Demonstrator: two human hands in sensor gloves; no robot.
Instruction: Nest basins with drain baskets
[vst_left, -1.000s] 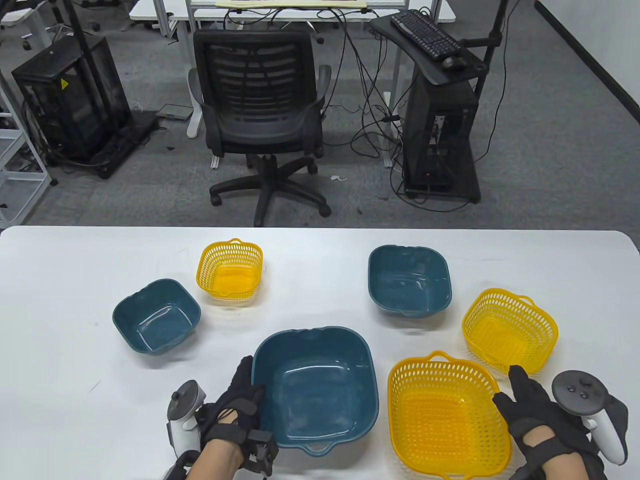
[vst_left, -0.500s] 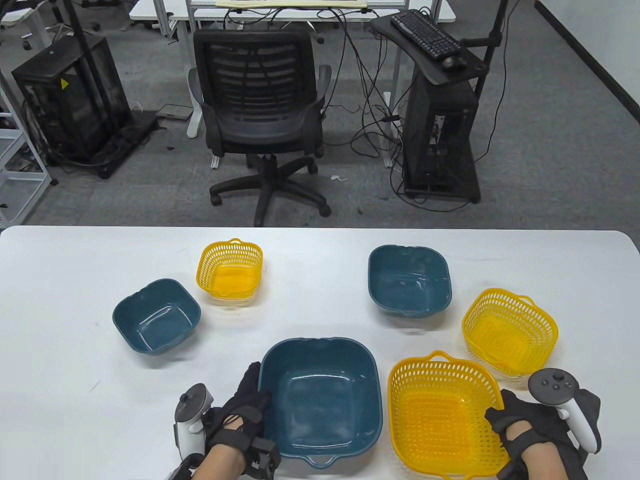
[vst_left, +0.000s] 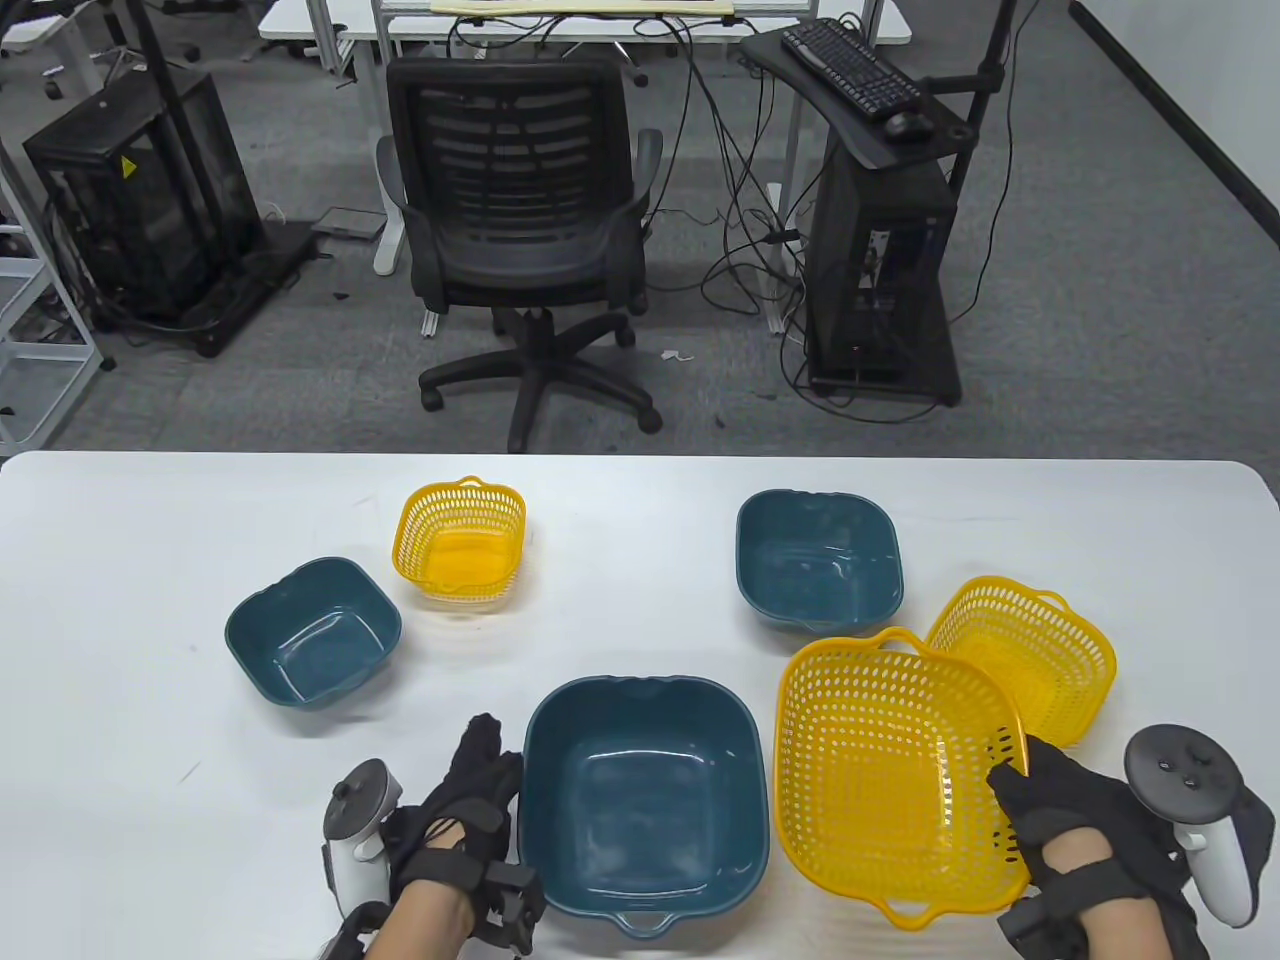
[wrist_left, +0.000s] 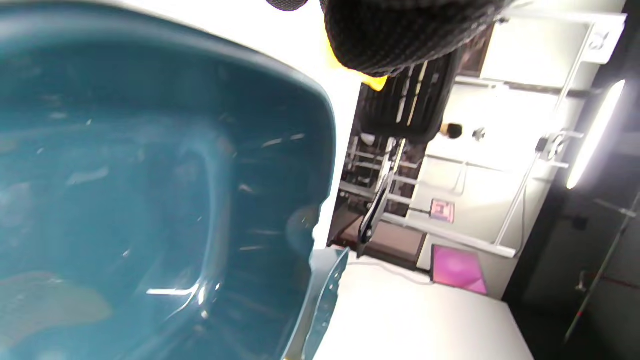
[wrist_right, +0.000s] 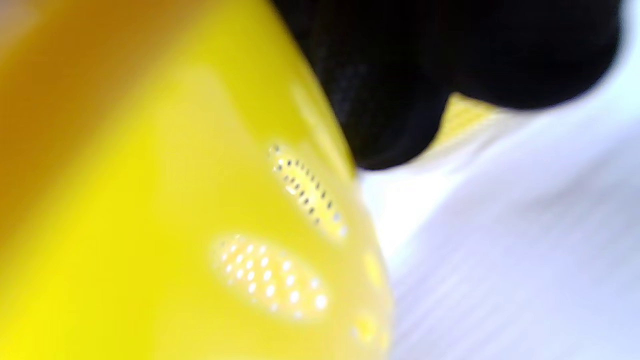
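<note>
The large teal basin (vst_left: 640, 795) sits at the table's front centre and fills the left wrist view (wrist_left: 150, 200). My left hand (vst_left: 470, 800) rests against its left wall, fingers straight. My right hand (vst_left: 1050, 810) grips the right rim of the large yellow drain basket (vst_left: 890, 770), which is lifted and tilted just right of the large basin. It fills the right wrist view (wrist_right: 175, 200), blurred. A medium teal basin (vst_left: 818, 560), a medium yellow basket (vst_left: 1030, 655), a small teal basin (vst_left: 312, 632) and a small yellow basket (vst_left: 462, 540) stand farther back.
The white table (vst_left: 640, 610) spans the view. Beyond its far edge are an office chair (vst_left: 520, 230) and a computer stand (vst_left: 880, 230). The raised large basket overlaps the medium yellow basket's near side in view.
My right hand closed on the large yellow basket's right rim and lifted it, tilting it. The large basin shifted slightly right and toward me, then stayed; my left hand stays at its left wall.
</note>
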